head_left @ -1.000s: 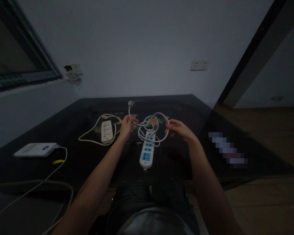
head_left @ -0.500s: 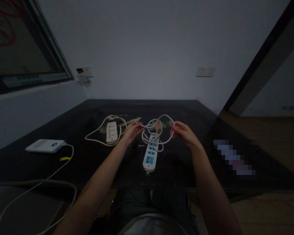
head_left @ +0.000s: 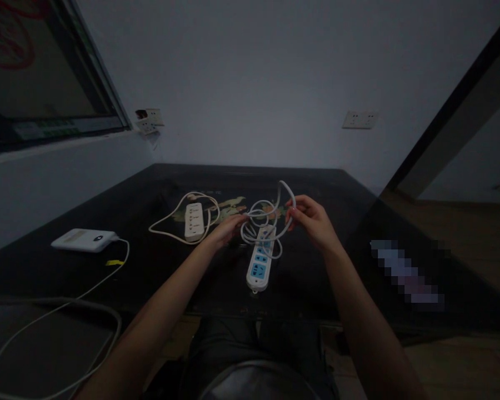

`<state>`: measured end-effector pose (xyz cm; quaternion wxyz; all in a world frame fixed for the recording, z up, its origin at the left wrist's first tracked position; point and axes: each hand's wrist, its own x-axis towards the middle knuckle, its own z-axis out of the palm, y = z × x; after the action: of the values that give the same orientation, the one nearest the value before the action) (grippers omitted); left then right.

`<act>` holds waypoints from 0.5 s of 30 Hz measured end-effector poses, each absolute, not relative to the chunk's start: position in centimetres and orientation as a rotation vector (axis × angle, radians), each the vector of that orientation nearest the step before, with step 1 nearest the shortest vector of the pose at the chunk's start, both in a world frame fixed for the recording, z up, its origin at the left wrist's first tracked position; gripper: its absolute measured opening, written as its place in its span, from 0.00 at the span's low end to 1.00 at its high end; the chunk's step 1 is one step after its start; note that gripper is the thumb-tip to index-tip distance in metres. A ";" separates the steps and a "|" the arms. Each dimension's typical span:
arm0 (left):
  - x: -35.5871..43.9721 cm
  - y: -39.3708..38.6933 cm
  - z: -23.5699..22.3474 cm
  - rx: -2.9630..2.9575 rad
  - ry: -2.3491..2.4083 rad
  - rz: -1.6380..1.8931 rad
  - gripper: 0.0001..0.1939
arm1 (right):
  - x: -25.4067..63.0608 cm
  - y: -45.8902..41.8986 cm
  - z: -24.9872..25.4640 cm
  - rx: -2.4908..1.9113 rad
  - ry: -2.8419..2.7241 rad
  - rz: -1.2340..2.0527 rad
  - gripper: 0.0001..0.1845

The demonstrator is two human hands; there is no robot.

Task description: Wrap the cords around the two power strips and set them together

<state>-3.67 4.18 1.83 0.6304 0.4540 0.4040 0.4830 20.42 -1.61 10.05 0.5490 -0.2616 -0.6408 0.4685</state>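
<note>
Far L, a window (head_left: 54, 72) w/ red marks on the glass, set in the wall (head_left: 250, 83). Below it, a white power bank (head_left: 83, 240) lies flat on the L part of the black table (head_left: 316, 289); a thin cord (head_left: 128, 256) leaves its R end, bends down past a yellow tag (head_left: 115, 263) & loops off the near L edge, where a second cord (head_left: 120, 322) also curves. L wall sockets (head_left: 153, 116) sit up by the window corner, w/ sth dark at their L side. Next, a cream strip (head_left: 194, 221) lies L of center on the table, its own cord looped around it. L hand (head_left: 230, 228) is just R of that, thumb & fingers tog., pinching the white cord (head_left: 290, 194) at the L side of its coils. The white-blue strip (head_left: 259, 269) lies btwn the forearms, near end twd the person, blue socket faces up; coils cross over its far end. R hand (head_left: 310, 219) is R of the coils, fingertips closed on the white cord, w/ a raised bend of it arching up beside the fingers. Up R, R wall sockets (head_left: 360, 120). Lower R on the table, a pixelated item (head_left: 406, 272), can't ID. Far R, wood floor (head_left: 462, 228) past the table edge.
</note>
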 end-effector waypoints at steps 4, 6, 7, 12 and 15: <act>-4.7 3.0 2.0 1.107 0.928 1.041 0.13 | 19.1 -1.6 11.3 -0.629 -1.542 1.069 0.13; -5.4 2.4 1.8 1.163 0.891 1.015 0.13 | 18.6 -1.4 11.8 -0.643 -1.539 1.049 0.13; -5.8 2.2 1.7 1.187 0.875 0.999 0.14 | 18.3 -1.2 12.1 -0.654 -1.531 1.037 0.13; -6.5 1.9 0.8 1.389 0.854 0.924 0.20 | 17.7 -0.6 12.6 -0.713 -1.465 0.989 0.13; -5.9 2.0 0.6 1.533 0.825 0.862 0.21 | 17.7 -0.6 12.6 -0.706 -1.439 0.989 0.13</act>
<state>-5.87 2.04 0.62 0.5640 0.6516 0.3506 0.3665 17.68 -0.56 12.56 0.5884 -0.3029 -0.6178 0.4247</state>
